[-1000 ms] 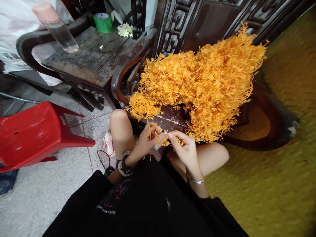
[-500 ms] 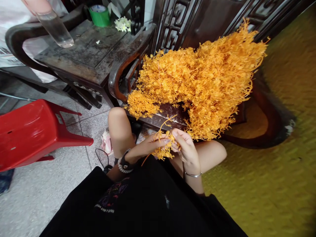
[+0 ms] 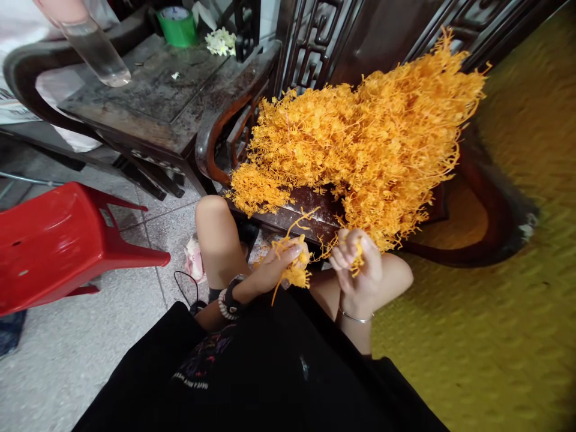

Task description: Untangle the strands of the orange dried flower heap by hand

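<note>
Over my lap, my left hand [image 3: 270, 271] is closed around a small bunch of orange sprigs [image 3: 297, 275], with thin stems poking out above and below. To its right, my right hand [image 3: 365, 279] is raised with curled fingers that grip an orange sprig [image 3: 357, 258]; a thin strand trails from it toward the left hand. In front of my knees, a large heap of the same bright orange branching sprigs [image 3: 360, 144] fills most of the dark wooden seat [image 3: 315, 205].
At left stands a red plastic stool [image 3: 49, 240]. A dark wooden side table [image 3: 148, 99] holds a green tape roll [image 3: 177, 27], pale flowers [image 3: 220, 42] and a clear bottle [image 3: 96, 51]. A yellow textured surface [image 3: 472, 336] lies to the right. Near my left foot is a pinkish cloth-like item [image 3: 194, 259].
My hands were close together over the orange bunch. Now my right hand has pulled away to the right with an orange sprig, while my left hand keeps its bunch.
</note>
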Motion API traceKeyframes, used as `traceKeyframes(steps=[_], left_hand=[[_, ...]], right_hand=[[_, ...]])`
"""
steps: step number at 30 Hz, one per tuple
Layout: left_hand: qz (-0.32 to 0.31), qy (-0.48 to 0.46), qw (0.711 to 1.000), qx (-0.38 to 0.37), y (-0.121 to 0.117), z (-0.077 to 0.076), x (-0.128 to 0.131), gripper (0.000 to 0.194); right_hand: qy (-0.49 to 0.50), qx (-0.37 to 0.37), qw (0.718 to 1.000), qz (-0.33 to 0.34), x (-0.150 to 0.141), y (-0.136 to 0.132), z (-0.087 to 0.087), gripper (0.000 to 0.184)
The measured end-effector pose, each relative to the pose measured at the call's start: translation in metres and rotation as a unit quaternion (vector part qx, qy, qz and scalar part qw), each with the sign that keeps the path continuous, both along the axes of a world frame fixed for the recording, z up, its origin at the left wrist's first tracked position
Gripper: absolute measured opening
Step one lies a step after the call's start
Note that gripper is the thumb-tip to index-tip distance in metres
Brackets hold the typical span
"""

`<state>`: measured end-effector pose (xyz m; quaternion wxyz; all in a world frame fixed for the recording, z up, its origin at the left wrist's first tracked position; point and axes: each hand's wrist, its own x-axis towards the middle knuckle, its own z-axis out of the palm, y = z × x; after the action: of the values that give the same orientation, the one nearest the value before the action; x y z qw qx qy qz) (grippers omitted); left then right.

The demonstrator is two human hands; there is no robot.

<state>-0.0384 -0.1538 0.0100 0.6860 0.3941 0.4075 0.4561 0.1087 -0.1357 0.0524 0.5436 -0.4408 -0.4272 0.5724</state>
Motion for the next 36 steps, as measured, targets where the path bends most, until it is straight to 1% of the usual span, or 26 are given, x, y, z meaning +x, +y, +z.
traceKeyframes(steps=[2,5,7,9,12,14,18,20,22,23,26,28,29,32,34,36], left_hand=[[0.023,0.004,1.000,-0.005,0.001,-0.003,0.002,0.039],[0.021,0.010,1.000,-0.006,0.004,-0.006,0.004,0.034],[0.025,0.011,1.000,0.014,0.005,-0.006,0.003,0.033],[0.053,0.031,0.997,0.045,0.005,-0.005,0.002,0.032],[0.097,0.090,0.986,0.099,0.005,-0.001,0.001,0.030],[0.113,0.133,0.977,0.120,0.003,0.000,0.001,0.028],[0.127,0.194,0.962,0.143,0.001,0.002,0.002,0.025],[0.128,0.196,0.962,0.140,0.002,0.002,0.001,0.024],[0.113,0.159,0.974,0.114,0.003,0.001,-0.001,0.026],[0.094,0.127,0.983,0.093,0.004,0.000,-0.001,0.027],[0.001,0.029,0.999,0.026,0.005,-0.004,-0.004,0.037],[-0.063,-0.024,0.998,-0.011,0.004,-0.008,-0.004,0.041],[-0.084,-0.049,0.995,-0.027,0.003,-0.010,-0.004,0.042],[-0.104,-0.115,0.986,-0.066,0.000,-0.014,-0.004,0.043],[-0.108,-0.138,0.980,-0.096,0.000,-0.013,-0.005,0.042],[-0.130,-0.154,0.971,-0.129,0.000,-0.008,-0.006,0.042]], right_hand=[[-0.034,-0.011,0.999,0.034,-0.003,-0.006,-0.005,0.040],[-0.131,0.001,0.991,0.032,-0.009,-0.013,-0.011,0.038],[-0.198,0.021,0.979,0.029,-0.013,-0.014,-0.014,0.035],[-0.242,0.041,0.969,0.035,-0.014,-0.013,-0.015,0.033],[-0.258,0.056,0.963,0.054,-0.014,-0.015,-0.016,0.032],[-0.258,0.058,0.963,0.057,-0.015,-0.017,-0.017,0.033],[-0.262,0.066,0.961,0.058,-0.016,-0.020,-0.017,0.032],[-0.256,0.060,0.963,0.065,-0.016,-0.021,-0.017,0.029],[-0.239,0.044,0.967,0.071,-0.016,-0.022,-0.016,0.028],[-0.226,0.029,0.971,0.073,-0.016,-0.022,-0.015,0.028],[-0.155,-0.030,0.983,0.094,-0.013,-0.024,-0.017,0.031],[-0.080,-0.066,0.986,0.132,-0.011,-0.024,-0.020,0.033],[-0.043,-0.076,0.984,0.152,-0.009,-0.024,-0.021,0.033],[0.028,-0.082,0.978,0.192,-0.005,-0.023,-0.023,0.031],[0.040,-0.083,0.975,0.203,-0.003,-0.023,-0.022,0.030],[0.052,-0.097,0.971,0.212,-0.001,-0.021,-0.021,0.031]])
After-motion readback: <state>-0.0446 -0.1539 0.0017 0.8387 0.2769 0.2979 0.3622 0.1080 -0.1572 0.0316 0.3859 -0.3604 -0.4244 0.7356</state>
